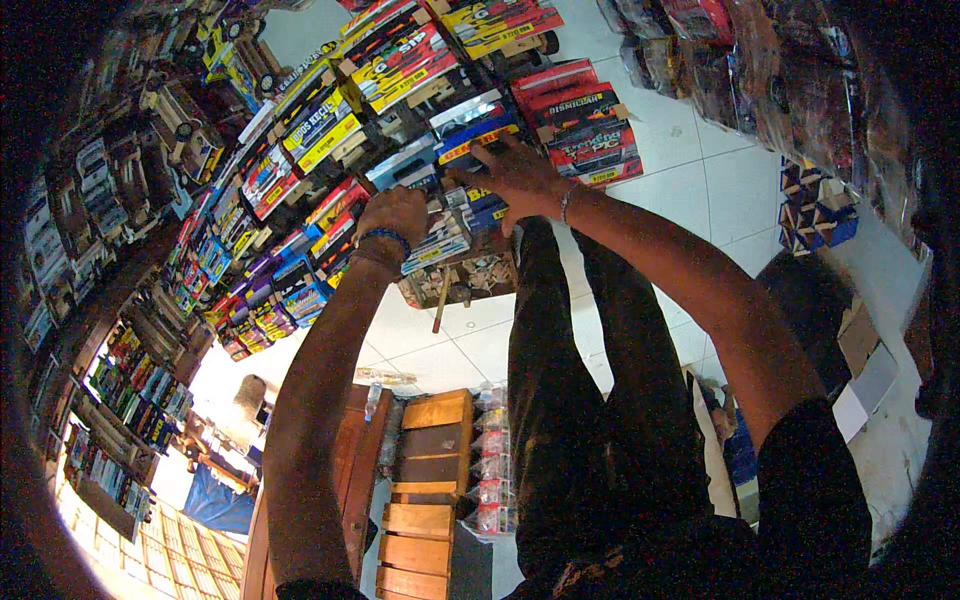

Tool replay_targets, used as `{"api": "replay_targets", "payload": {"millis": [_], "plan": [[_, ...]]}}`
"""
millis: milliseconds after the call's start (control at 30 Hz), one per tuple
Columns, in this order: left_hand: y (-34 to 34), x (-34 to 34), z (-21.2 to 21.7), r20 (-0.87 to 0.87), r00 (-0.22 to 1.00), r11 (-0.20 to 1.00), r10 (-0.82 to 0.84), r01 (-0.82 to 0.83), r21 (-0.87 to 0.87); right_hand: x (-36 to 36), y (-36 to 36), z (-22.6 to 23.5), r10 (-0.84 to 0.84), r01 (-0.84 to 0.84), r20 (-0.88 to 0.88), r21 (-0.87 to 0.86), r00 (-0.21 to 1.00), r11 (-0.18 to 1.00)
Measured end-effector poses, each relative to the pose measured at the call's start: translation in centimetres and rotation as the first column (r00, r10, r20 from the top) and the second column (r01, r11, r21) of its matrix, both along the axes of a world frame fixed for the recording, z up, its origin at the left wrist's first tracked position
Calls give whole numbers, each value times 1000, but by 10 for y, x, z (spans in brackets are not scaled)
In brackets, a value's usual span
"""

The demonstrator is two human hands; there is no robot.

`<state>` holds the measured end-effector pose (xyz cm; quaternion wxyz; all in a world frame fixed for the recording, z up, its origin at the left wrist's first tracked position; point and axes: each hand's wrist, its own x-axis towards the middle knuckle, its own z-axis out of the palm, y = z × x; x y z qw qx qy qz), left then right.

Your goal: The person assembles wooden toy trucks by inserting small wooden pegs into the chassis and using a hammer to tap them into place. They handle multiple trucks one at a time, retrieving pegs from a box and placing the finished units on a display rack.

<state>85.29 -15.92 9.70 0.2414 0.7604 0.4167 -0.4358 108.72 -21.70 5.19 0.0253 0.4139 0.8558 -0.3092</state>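
Observation:
Rows of toy trucks with brightly printed side panels stand on the floor ahead of me. My right hand point(520, 178) reaches over a blue and yellow toy truck point(484, 208), its fingers bent around the body and the thumb on the near side. Just to its left, my left hand point(393, 216) is closed, with its fingers curled at the edge of the neighbouring trucks; what lies inside them is hidden. Close below both hands is a container of small wooden scraps point(482, 277), with a thin wooden stick point(441, 303) standing out of it.
A red and black toy truck point(583, 128) stands right of the hands on white floor tiles point(655, 155). Plastic-wrapped goods point(770, 70) line the right side. Wooden slatted furniture point(420, 535) is at lower left. More trucks fill shelves point(100, 240) at far left. A person in blue point(218, 495) sits beyond.

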Motion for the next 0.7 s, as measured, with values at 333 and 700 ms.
{"api": "replay_targets", "payload": {"millis": [333,700], "plan": [[5,3,2,7,995,995,-99,99,-17,-2,-2,6,-15,16,27,-30,1000,999],[38,-37,32,405,895,982,185,-155,-106,2,4,15,0,1,-30,11,1000,1000]]}}
